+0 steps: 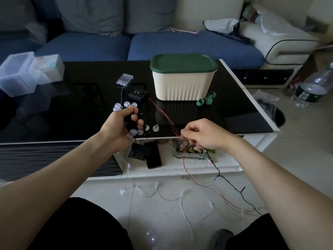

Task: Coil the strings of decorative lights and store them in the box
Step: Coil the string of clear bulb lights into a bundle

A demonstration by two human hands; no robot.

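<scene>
Above the near edge of the black counter (54, 114), the left hand (119, 123) is gripping a partly wound bundle of globe lights (126, 105) — clear bulbs are poking out above and below the curled fingers, so its grip is clamped on that bundle. The right hand (200, 134) is pinching the thin red wire (162, 112) between fingertips just past the counter's edge; that wire is running back to a small black controller (137, 93) sitting near the box (183, 83).

Judging by how things are lying, the task is sitting at an early stage. Only one coil is taking shape, and it is not yet tied or put away. The box is standing at the back of the counter with its green lid (183, 63) still on, so nothing looks stored yet and the lid is waiting to come off. Green ties (207, 100) are lying unused just beside the box.

Much is trailing loose — a clear-wired string (167, 197) is sprawling over the floor (297, 141) between the knees, a black cord (232, 184) is hanging from the lower shelf towards the right leg, and a clear battery case (124, 79) is resting on the counter with its lead running towards the bundle. All of these are still needing winding, tying and boxing.
</scene>
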